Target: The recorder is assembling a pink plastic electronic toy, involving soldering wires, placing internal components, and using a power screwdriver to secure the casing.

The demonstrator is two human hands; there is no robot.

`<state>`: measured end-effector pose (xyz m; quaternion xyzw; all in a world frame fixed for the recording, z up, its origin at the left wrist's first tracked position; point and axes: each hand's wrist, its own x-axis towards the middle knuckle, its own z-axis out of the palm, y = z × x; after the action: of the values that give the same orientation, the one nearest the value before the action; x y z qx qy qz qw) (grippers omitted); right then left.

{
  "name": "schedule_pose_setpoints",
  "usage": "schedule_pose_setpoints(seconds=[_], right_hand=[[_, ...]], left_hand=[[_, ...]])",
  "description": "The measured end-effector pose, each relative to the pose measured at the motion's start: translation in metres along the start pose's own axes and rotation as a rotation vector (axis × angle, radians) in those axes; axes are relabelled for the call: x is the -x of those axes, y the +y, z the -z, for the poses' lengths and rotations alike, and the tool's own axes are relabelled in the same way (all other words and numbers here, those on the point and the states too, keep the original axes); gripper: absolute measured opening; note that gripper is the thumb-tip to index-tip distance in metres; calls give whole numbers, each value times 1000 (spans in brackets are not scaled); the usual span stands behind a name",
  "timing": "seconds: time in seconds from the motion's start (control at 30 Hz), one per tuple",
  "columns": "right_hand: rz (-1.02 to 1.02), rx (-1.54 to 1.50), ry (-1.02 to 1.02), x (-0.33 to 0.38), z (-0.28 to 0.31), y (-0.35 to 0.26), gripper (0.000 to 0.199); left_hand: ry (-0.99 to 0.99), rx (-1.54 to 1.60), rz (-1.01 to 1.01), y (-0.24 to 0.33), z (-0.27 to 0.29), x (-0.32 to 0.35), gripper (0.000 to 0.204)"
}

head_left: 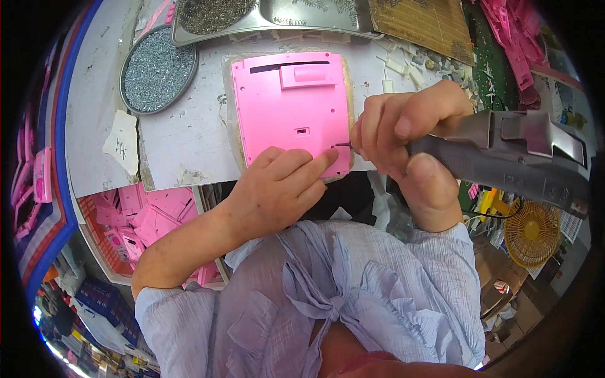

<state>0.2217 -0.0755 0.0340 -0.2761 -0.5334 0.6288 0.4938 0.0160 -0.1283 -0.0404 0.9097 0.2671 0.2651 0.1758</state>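
A pink plastic housing [283,126] lies on the worktable, with a long slot, a raised block, a small rectangular opening and several screw holes. My left hand [277,189] rests on its lower edge, fingers stretched over the plastic; the index fingertip is beside a screw hole. Closed around a grey electric screwdriver [504,160] is my right hand [409,135], just right of the housing. The tool lies nearly level, its thin dark bit [343,145] pointing left, the tip at the hole by my left index finger. Whether a screw sits there is too small to tell.
A round dish of small screws [157,69] stands at the far left. Behind the housing is a metal tray [277,24] of small springs, beside brown cardboard [422,28]. White plastic pieces [403,69] lie at right. A crate [113,252] of pink parts stands below the table.
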Motion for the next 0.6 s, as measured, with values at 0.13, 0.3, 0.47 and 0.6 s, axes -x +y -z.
schedule_pose_setpoints(seconds=[0.13,0.3,0.47,0.6], right_hand=[[-7,24,6,2,-1,1,38],[38,152,-78,4,7,10,36],[46,114,-92,2,7,5,38],[47,39,-110,0,7,1,38]], left_hand=[[75,-67,-48,-2,-3,-1,15],[64,-69,-54,-2,-3,2,15],[83,-69,-54,-2,-3,0,15],[83,-47,-45,-3,-3,0,15]])
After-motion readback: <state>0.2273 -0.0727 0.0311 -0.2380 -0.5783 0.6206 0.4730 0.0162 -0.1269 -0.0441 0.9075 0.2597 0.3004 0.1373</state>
